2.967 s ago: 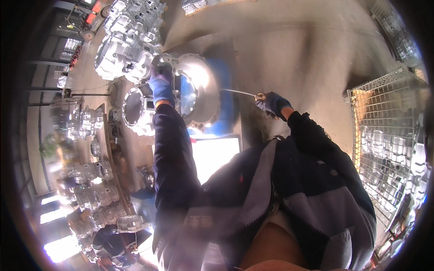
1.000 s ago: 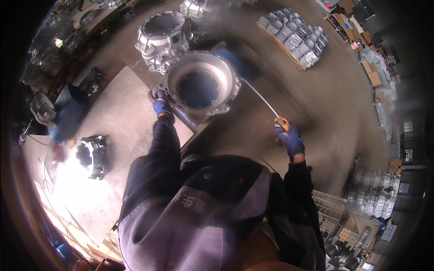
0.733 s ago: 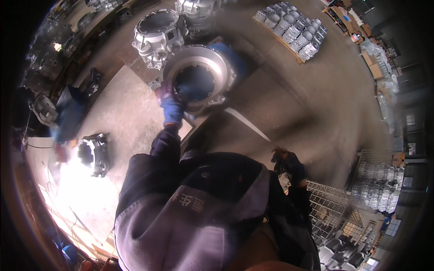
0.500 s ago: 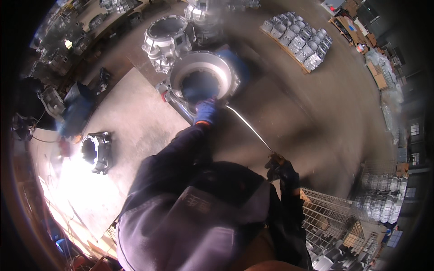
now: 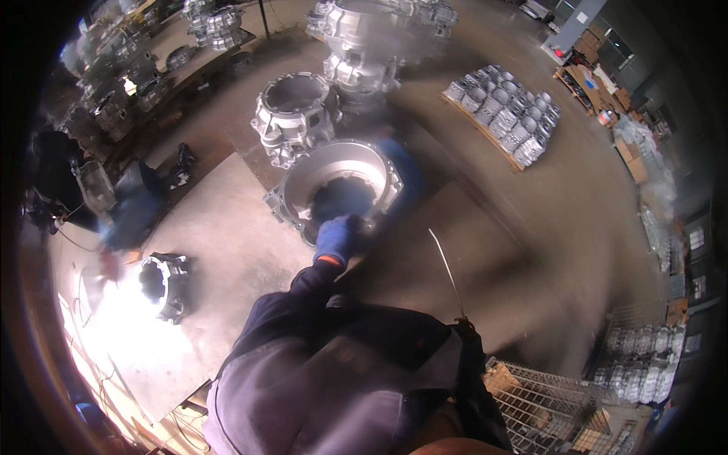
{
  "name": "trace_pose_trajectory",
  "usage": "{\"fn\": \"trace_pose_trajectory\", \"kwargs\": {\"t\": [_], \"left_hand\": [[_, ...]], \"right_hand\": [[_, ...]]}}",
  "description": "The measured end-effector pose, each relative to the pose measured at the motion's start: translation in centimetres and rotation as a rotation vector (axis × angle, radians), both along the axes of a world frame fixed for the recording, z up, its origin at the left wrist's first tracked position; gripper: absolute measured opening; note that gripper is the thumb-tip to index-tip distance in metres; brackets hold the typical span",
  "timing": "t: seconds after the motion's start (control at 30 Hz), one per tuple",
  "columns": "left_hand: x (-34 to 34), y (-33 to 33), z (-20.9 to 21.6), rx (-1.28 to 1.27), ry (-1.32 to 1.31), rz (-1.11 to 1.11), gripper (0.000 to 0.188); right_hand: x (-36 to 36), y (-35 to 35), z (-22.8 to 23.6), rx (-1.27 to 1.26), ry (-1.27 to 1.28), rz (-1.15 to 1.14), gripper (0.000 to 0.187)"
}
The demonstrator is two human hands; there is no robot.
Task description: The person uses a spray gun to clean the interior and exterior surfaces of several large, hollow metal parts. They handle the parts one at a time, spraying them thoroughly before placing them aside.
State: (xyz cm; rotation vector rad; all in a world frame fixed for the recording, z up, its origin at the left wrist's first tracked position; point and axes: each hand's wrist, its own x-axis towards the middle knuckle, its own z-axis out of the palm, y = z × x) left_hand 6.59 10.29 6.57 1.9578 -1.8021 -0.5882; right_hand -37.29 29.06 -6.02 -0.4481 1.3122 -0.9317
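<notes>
A bowl-shaped silver metal housing (image 5: 299,182) with a wide flanged rim stands in front of me, its round opening facing up. My left hand (image 5: 336,236), in a blue glove with an orange cuff, grips its near rim; the fingertips are partly hidden over the edge. Close to my body on the right, my right hand (image 5: 465,327), in a dark glove, is closed on a thin, slightly bent metal rod (image 5: 446,267). The rod points up and away, its far tip apart from the housing. Sleeve and shadow hide much of that hand.
Another silver housing (image 5: 267,121) stands just behind, beside stacked castings (image 5: 356,45). A pallet of castings (image 5: 504,114) lies far right, a wire cage (image 5: 531,394) near right. On the left, a smaller ring-shaped casting (image 5: 176,288) sits by a bright glare.
My right hand has drawn back toward my body, taking the rod's tip away from the housing. My left hand stays at the rim. The whole scene sits lower in the view.
</notes>
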Motion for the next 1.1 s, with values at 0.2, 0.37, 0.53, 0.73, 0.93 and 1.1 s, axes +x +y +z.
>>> {"fn": "trace_pose_trajectory", "kwargs": {"t": [0.2, 0.37, 0.53, 0.73, 0.93, 1.1], "left_hand": [[7.3, 1.6, 5.8, 0.202, 0.707, 0.326, 0.038], [12.4, 3.5, 7.6, -0.167, 0.86, 0.274, 0.031], [14.6, 5.6, 6.2, -0.106, 0.925, 0.573, 0.033], [17.1, 3.9, 7.8, -0.089, 0.905, 0.704, 0.025], [23.4, -2.3, 12.1, -0.248, 0.455, 0.426, 0.017], [26.6, -14.6, 13.9, -0.309, 0.256, 0.469, 0.022]], "right_hand": [[5.1, -9.7, -2.4, -0.029, 0.048, 0.234, 0.032], [7.5, -15.1, 0.6, -0.186, 0.244, 0.5, 0.03], [10.4, -19.3, 1.5, -0.182, 0.2, 0.654, 0.03], [11.3, -20.4, 1.5, -0.096, 0.157, 0.644, 0.029], [11.7, -20.2, 2.3, -0.046, 0.132, 0.582, 0.028], [11.6, -19.4, 2.9, -0.001, 0.124, 0.521, 0.027]]}}
